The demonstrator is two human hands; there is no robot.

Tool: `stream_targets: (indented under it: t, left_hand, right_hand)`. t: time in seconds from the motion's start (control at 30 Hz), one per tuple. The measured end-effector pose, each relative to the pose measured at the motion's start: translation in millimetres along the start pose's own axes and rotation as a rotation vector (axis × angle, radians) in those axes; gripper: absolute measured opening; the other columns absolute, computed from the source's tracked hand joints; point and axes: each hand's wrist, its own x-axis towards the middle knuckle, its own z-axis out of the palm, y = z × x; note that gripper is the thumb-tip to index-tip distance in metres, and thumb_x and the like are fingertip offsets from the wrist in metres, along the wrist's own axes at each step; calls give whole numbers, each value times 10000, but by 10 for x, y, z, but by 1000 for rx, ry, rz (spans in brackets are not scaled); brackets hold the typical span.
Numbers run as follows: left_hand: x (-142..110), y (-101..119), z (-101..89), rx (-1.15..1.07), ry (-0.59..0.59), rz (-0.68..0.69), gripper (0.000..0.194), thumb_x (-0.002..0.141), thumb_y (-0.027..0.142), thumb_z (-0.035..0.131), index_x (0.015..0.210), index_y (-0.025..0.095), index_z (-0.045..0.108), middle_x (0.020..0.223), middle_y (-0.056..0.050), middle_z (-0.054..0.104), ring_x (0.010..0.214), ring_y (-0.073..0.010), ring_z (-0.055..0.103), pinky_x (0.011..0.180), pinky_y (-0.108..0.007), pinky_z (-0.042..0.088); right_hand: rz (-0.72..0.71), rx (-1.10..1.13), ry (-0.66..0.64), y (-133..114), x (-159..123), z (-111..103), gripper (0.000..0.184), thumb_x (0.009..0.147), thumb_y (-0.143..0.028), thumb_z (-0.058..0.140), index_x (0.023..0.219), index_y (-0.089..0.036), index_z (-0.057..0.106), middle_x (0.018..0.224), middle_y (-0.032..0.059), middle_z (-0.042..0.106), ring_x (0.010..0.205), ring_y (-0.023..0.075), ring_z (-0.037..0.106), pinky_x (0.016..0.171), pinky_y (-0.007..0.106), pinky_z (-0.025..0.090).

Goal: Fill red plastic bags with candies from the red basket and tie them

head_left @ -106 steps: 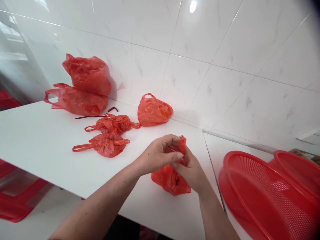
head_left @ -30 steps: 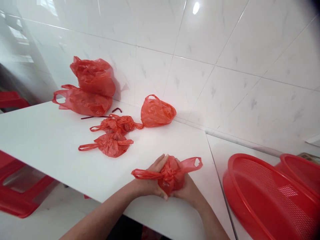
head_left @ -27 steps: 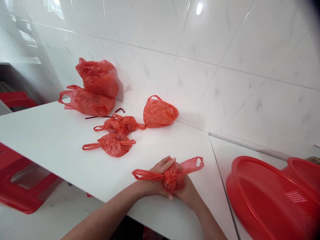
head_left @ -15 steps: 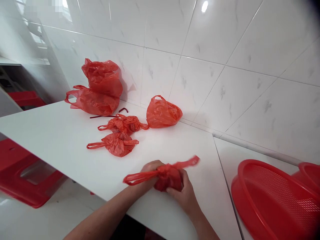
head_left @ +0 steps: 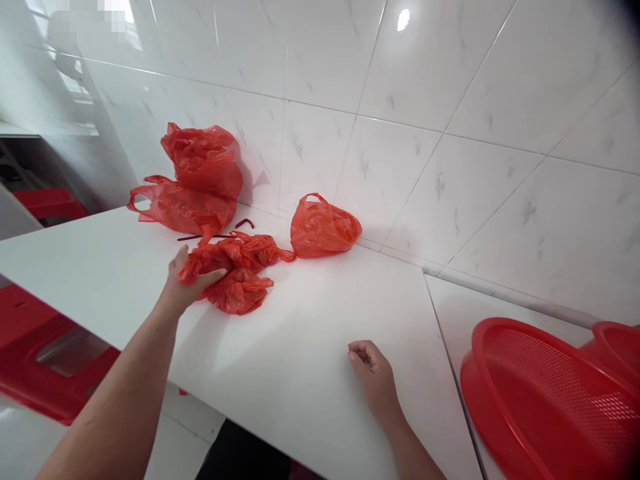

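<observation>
At the left, my left hand (head_left: 181, 285) grips a small knotted red plastic bag (head_left: 214, 257), thumb on the near side. This bag overlaps two other tied red bags, one lying in front (head_left: 241, 297) and one behind (head_left: 263, 249); whether it rests on them I cannot tell. My right hand (head_left: 375, 375) is over the white table (head_left: 310, 333), its fingers curled in with nothing visible in them.
Two larger red bags are stacked against the tiled wall, an upper (head_left: 207, 160) and a lower one (head_left: 187, 208). Another red bag (head_left: 325, 230) sits by the wall. A dark red bent rod (head_left: 245, 223) lies nearby. Red mesh baskets (head_left: 530, 400) stand right; a red stool (head_left: 45, 353) is left.
My left hand has carried the knotted bag left and away from me to the other small bags. My right hand has let go of it and stayed near the same spot, fingers curled.
</observation>
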Motion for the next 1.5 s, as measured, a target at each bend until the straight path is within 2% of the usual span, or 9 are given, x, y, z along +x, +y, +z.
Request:
stream_targets:
  t: [0.07, 0.17, 0.4, 0.6, 0.77, 0.97, 1.23, 1.4, 1.5]
  left_hand:
    - [-18, 186, 27, 74, 57, 49, 972, 528, 440, 789, 1339, 145, 342, 1371, -187, 394, 1257, -356, 358, 954, -584, 371]
    - [-23, 666, 167, -56, 115, 323, 701, 717, 338, 676, 1330, 188, 371, 1415, -127, 345, 1329, -265, 294, 1072, -475, 290]
    - [147, 1667, 1125, -122, -482, 672, 425, 849, 263, 478, 1268, 196, 476, 1423, -73, 381, 1305, -203, 354, 1054, -374, 344]
    - [207, 2099, 1856, 115, -664, 766, 600, 808, 234, 514, 1383, 188, 347, 1507, -105, 224, 1397, -295, 91, 1083, -489, 224]
    - [95, 1929, 2061, 237, -738, 691, 620, 737, 372, 627, 1320, 243, 462, 1264, -169, 516, 1211, -402, 399, 986, -655, 193]
    - [-259, 1474, 1939, 187, -788, 709, 461, 754, 346, 612, 1208, 270, 581, 1025, -126, 624, 892, -303, 603, 794, -450, 450]
    - [-820, 1259, 1651, -63, -633, 750, 392, 851, 159, 429, 1233, 184, 517, 1236, -97, 574, 1073, -238, 537, 907, -384, 440]
    - [-1036, 1193, 1662, -386, -526, 685, 388, 868, 157, 405, 1254, 170, 430, 1189, -118, 584, 1075, -208, 553, 919, -390, 462]
    - [-1018, 1164, 1759, -433, -469, 615, 446, 852, 153, 412, 1293, 143, 348, 1260, -161, 509, 1189, -227, 479, 980, -422, 423]
  right_hand:
    - [-4, -23, 1, -12, 41, 26, 187, 823, -377, 492, 887, -232, 593, 922, 21, 637, 853, 182, 575, 759, 300, 442]
    - [-6, -116, 5, -44, 143, 83, 173, 819, -359, 470, 859, -239, 589, 845, 3, 637, 763, 173, 576, 698, 295, 438]
    - [-55, -371, 37, -97, 304, 158, 176, 814, -311, 415, 792, -265, 584, 715, -39, 602, 638, 148, 528, 618, 275, 390]
    - [-22, -375, 55, -58, 318, 144, 181, 808, -320, 407, 754, -259, 569, 654, -45, 574, 600, 141, 498, 573, 256, 369]
    - [-39, -339, 81, -46, 340, 143, 190, 805, -331, 419, 736, -255, 579, 612, -38, 552, 570, 145, 484, 541, 257, 365]
    - [-66, -314, 103, 21, 328, 162, 194, 824, -355, 450, 914, -267, 598, 646, -29, 557, 565, 150, 508, 570, 278, 410]
    - [-573, -279, 352, -333, 671, 328, 312, 874, -218, 390, 1161, -198, 512, 1129, 104, 558, 1070, 202, 515, 890, 370, 440]
    - [-457, -200, 438, -668, 1256, 407, 647, 784, -234, 510, 1392, -202, 288, 1430, 135, 315, 1324, 285, 275, 1008, 495, 327]
    - [-315, -172, 377, -600, 1534, 358, 693, 604, -209, 651, 1273, -217, 472, 1330, 135, 429, 1272, 357, 317, 974, 531, 325]
